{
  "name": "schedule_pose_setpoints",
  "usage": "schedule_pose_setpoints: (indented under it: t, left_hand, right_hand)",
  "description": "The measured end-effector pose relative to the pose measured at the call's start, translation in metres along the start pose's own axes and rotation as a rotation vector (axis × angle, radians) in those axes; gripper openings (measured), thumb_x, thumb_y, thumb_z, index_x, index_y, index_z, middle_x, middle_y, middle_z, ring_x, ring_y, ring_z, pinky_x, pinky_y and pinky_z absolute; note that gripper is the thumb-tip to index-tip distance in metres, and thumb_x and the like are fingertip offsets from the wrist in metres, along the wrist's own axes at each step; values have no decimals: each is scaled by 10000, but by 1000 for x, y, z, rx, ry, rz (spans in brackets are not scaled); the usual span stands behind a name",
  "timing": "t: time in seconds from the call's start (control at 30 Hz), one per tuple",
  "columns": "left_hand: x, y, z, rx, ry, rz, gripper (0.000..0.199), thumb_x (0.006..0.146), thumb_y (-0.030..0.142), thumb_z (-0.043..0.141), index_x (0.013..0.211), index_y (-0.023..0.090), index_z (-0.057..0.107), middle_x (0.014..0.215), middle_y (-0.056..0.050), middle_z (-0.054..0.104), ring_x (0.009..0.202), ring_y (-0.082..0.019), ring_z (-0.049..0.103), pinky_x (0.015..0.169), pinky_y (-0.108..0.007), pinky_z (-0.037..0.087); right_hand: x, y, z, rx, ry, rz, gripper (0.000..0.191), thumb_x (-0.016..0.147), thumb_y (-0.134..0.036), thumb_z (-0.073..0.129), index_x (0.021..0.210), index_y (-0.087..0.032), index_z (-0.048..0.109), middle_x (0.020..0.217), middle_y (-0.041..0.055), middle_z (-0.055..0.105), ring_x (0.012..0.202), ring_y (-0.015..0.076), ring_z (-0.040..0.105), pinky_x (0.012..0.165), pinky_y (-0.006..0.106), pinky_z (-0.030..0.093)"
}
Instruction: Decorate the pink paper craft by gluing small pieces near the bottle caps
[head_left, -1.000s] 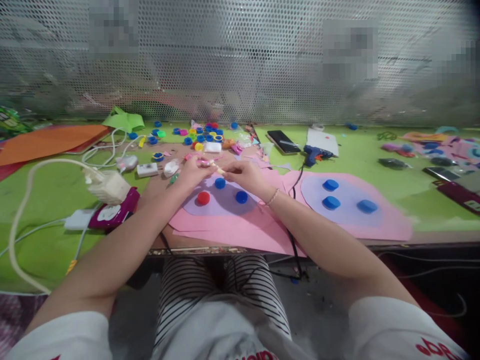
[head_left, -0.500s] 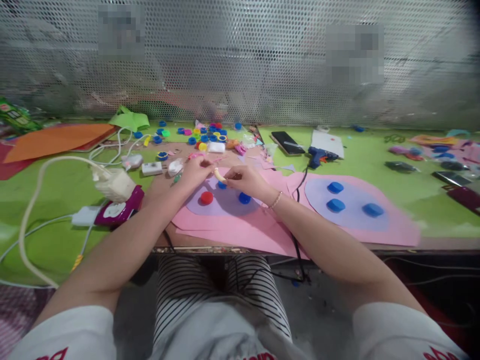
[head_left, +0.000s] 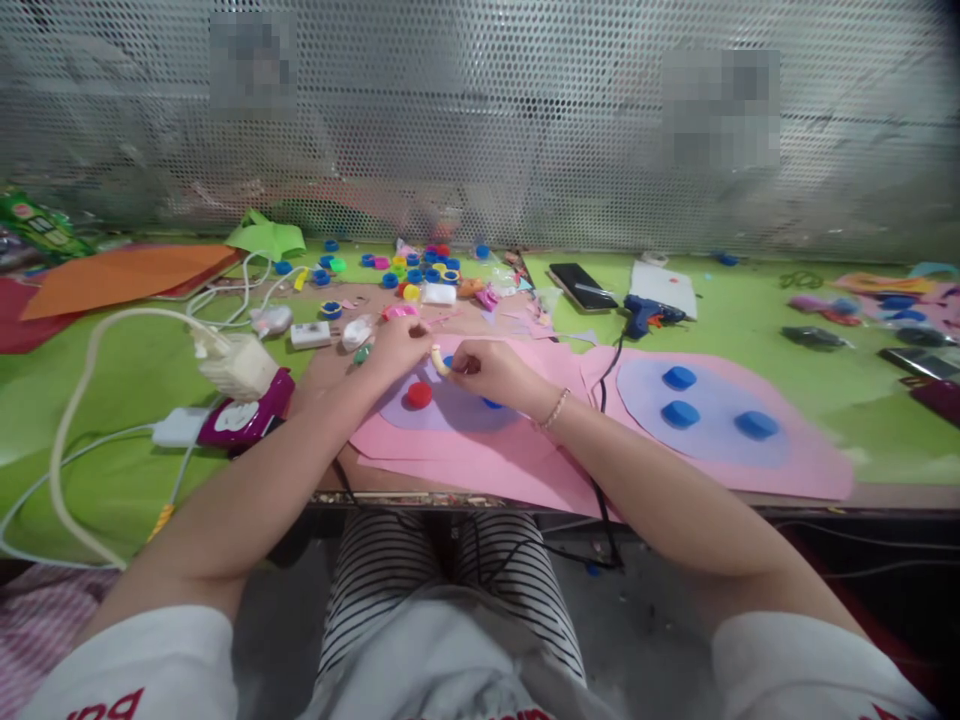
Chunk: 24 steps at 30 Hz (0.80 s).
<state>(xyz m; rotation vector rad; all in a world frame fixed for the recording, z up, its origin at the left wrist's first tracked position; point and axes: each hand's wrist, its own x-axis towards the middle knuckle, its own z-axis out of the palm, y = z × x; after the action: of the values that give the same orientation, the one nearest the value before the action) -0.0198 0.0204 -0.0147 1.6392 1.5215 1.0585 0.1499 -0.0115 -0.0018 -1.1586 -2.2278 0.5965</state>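
A small curved cream strip (head_left: 439,362) is pinched at its lower end by my right hand (head_left: 499,378), above a sheet with bottle caps. My left hand (head_left: 405,345) is closed in a pinch at the strip's upper end; I cannot tell whether it grips the strip or something too small to see. Below lies a rounded purple paper (head_left: 450,418) on pink paper (head_left: 487,460). On the purple piece sit a red bottle cap (head_left: 419,395) and two blue caps, both partly covered by my right hand.
To the right, a second pink sheet (head_left: 817,465) carries a purple piece with three blue caps (head_left: 681,414). Behind it lie a blue glue gun (head_left: 649,314) and a phone (head_left: 582,287). Several loose caps (head_left: 431,272) lie at the back. A purple power strip (head_left: 244,420) with cables is left.
My right hand has moved slightly left and down, now covering more of the blue caps. The strip stays between my hands. The whole view has shifted slightly.
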Motion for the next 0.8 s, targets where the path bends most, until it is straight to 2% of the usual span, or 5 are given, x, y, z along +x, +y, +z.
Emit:
schedule_pose_setpoints:
  t: [0.23,0.47,0.8]
  left_hand:
    - [-2,1,-1,228,-54,82,95,657,233,588,694,148,607,691,-38,641,698,-162,598,686,-291,481]
    - [-7,7,-1,397,-41,162,79,672,197,540,667,157,608,693,-42,647,687,-163,588,688,-283,452]
    - [-5,1,1,443,-85,212,61,677,186,531,645,174,583,675,-38,644,663,-155,585,667,-273,436]
  right_hand:
    - [-2,-1,-2,-147,-71,-18,15,696,-135,593,706,-144,600,664,1,594,606,89,490,573,200,356]
    - [-2,-2,-3,-165,-125,-2,69,697,-118,581,731,-153,630,700,11,628,626,97,519,594,205,365]
    - [-4,2,-2,-251,-114,-10,86,708,-125,569,748,-161,637,731,24,652,648,114,536,611,217,367]
